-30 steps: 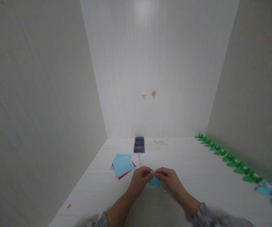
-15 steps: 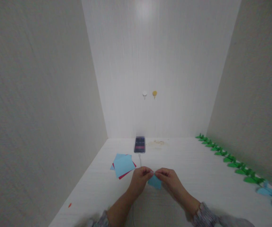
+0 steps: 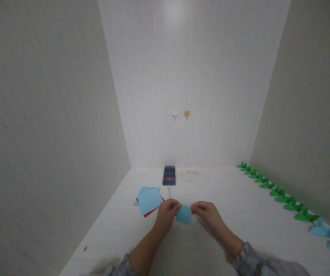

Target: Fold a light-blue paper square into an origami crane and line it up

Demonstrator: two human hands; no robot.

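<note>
Currently pinching one folded blue paper [image 3: 183, 215] by its upper left edge in the left hand [image 3: 167, 214]; with the right hand [image 3: 207, 211] pressed together at its upper right corner, but cannot tell whether gripping it. Lying between both hands, overlapped by the left, reaching from the grip toward the body over the white tabletop [image 3: 234, 195]; nearly square, without a clear long axis. By count: one stack of loose sheets [image 3: 150, 200], at least two blue, one red; one dark device [image 3: 169, 175]; two wall hooks, one white hook [image 3: 175, 114], one yellow hook [image 3: 187, 113]; one orange scrap [image 3: 85, 248].
</note>
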